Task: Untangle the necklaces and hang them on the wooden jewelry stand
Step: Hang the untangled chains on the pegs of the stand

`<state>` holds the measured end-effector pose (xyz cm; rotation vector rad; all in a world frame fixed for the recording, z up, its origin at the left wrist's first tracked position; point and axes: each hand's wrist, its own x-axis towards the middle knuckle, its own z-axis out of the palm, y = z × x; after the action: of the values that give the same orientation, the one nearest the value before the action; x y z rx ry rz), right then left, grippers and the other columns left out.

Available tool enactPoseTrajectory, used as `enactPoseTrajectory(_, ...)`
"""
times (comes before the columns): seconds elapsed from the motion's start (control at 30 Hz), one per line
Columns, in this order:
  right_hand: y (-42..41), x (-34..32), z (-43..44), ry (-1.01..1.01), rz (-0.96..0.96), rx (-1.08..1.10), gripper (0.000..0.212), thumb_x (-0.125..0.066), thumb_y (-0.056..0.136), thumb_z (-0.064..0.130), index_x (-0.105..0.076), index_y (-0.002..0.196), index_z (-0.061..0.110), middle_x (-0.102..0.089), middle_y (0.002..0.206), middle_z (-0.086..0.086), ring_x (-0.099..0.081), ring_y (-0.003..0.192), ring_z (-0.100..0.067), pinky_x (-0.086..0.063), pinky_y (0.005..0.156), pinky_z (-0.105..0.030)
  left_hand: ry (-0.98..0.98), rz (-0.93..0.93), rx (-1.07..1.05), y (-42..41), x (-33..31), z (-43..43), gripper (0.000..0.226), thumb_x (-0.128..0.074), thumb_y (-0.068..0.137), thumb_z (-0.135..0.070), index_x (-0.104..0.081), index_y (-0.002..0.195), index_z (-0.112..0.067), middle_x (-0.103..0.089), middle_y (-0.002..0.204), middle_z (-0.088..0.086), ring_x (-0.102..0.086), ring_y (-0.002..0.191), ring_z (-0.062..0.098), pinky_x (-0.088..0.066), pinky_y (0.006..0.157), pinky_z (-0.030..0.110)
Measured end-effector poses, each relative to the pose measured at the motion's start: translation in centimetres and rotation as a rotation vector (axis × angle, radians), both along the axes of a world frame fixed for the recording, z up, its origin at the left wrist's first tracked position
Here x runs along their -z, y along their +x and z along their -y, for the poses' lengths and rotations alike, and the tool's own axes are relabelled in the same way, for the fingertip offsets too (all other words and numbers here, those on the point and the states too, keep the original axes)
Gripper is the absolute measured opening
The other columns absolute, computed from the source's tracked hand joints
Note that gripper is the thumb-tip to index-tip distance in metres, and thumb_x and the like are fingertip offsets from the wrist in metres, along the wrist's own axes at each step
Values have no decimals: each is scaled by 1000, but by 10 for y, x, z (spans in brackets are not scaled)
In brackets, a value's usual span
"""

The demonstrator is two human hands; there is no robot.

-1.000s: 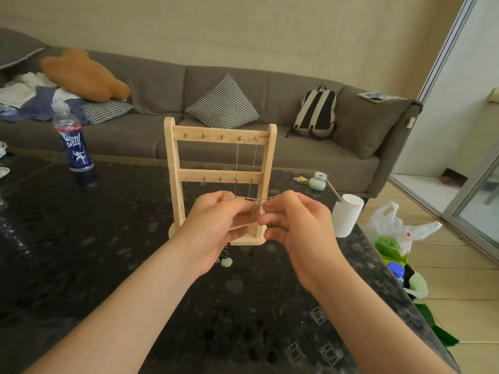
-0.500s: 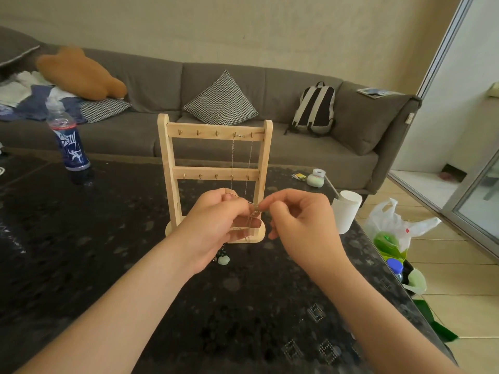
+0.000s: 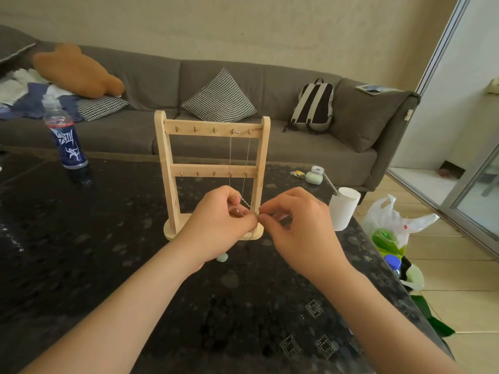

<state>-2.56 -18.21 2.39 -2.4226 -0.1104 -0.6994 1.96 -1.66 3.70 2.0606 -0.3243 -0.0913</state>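
Hanging from top rail of pale wooden two-rail jewelry stand (image 3: 165,168): one thin silver chain necklace (image 3: 230,155), done. Pinched between fingertips of left hand (image 3: 216,224) and right hand (image 3: 299,228), just before stand base: twisted silver chain (image 3: 245,203), pale green pendant (image 3: 222,257) dangling below; apparently untangling, not yet hung.

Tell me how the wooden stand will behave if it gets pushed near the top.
The stand looks like rigid wood, so it probably won't flex. It is tall over a small base, so a high push would likely tip it rather than slide it. Its thin rails suggest it is light, and the hung chain would probably swing.
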Motion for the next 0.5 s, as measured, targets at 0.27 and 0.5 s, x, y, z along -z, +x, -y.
enactPoseTrajectory(0.27,4,6,10,-290,4,-152,11,-65,105,23,-73,111,26,-62,105,11,-61,87,-9,-58,77,-29,-51,-189,41,4,0,-3,41,-85,73,-31,-59,103,-22,-76,97,9,-73,102,24,-60,98,51)
enactPoseTrajectory(0.5,3,-2,5,351,-253,-44,21,-45,105,20,-58,88,19,-66,77,0,-58,68,-15,-49,60,-28,-56,-271,72,5,1,-3,33,-85,82,-29,-62,105,-22,-77,107,8,-78,100,21,-60,99,52)
